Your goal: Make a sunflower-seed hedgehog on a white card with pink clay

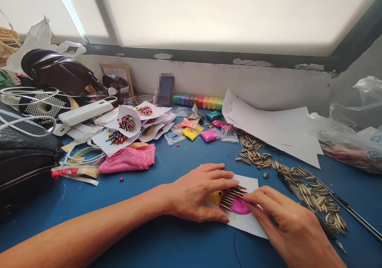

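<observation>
A white paper sheet (250, 225) lies on the blue table, bearing a clay hedgehog shape with a yellow head (215, 197) and a magenta clay body (241, 206). Rows of striped sunflower seeds (229, 199) stick out of the clay beside the head. My left hand (199, 194) lies flat with fingers spread, holding down the paper around the figure's left and upper side. At the right edge of the magenta clay, my right hand (283, 220) pinches a sunflower seed, mostly hidden by the fingertips.
Loose sunflower seeds (316, 196) spread right of the paper, with a dark pen-like tool (355, 216) among them. Behind are small clay packets (209, 135), white sheets (268, 121) and finished seed pictures (126, 123). A pink cloth (128, 158) and black bag (24, 160) sit left.
</observation>
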A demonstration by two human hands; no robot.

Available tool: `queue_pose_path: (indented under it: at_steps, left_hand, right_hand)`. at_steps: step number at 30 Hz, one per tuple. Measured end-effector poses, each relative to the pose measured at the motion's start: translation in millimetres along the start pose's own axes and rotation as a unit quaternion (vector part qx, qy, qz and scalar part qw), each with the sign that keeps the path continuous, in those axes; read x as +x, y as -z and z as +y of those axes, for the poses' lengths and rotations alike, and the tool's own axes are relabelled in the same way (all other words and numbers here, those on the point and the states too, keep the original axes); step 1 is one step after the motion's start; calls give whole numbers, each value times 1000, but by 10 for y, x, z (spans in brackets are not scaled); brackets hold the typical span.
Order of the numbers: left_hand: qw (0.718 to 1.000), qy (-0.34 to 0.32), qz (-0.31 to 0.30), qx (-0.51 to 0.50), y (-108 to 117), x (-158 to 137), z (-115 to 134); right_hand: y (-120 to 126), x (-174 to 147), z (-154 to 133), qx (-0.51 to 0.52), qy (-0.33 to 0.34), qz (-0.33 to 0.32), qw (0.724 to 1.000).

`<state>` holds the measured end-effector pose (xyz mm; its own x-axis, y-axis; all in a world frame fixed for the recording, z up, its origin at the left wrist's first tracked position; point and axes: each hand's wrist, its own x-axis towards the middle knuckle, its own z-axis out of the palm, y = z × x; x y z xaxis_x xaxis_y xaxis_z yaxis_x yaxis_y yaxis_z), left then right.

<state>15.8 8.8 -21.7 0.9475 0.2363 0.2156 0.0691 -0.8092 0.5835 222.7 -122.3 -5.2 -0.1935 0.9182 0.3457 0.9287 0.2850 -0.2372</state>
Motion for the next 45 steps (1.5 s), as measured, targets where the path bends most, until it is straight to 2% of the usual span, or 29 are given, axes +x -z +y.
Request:
queue_pose_path:
  at_steps: [11,20,29,32,35,40,45]
  left_hand:
    - [1000,-3,2,2,-4,-7,-8]
    - [1000,-6,0,4,7,-3,8]
    - [1000,-4,-5,0,24,16,35]
    - [1000,-10,-4,-3,34,21,47]
    - [1000,-8,-4,-8,48,22,60]
    - [1000,-1,-8,-5,46,17,69]
    - [1000,-2,-1,-6,31,18,52]
  right_hand:
    - [-35,-10,17,-59,11,-22,998]
    - [-48,63,-91,-110,38,4,993]
    - [43,68,-96,-92,16,25,995]
    - [145,80,13,-101,-24,68,992]
    - [212,64,230,-151,-70,118,979]
    - [136,66,592,-221,-71,91,969]
    - [-5,142,717,-260,-60,59,962]
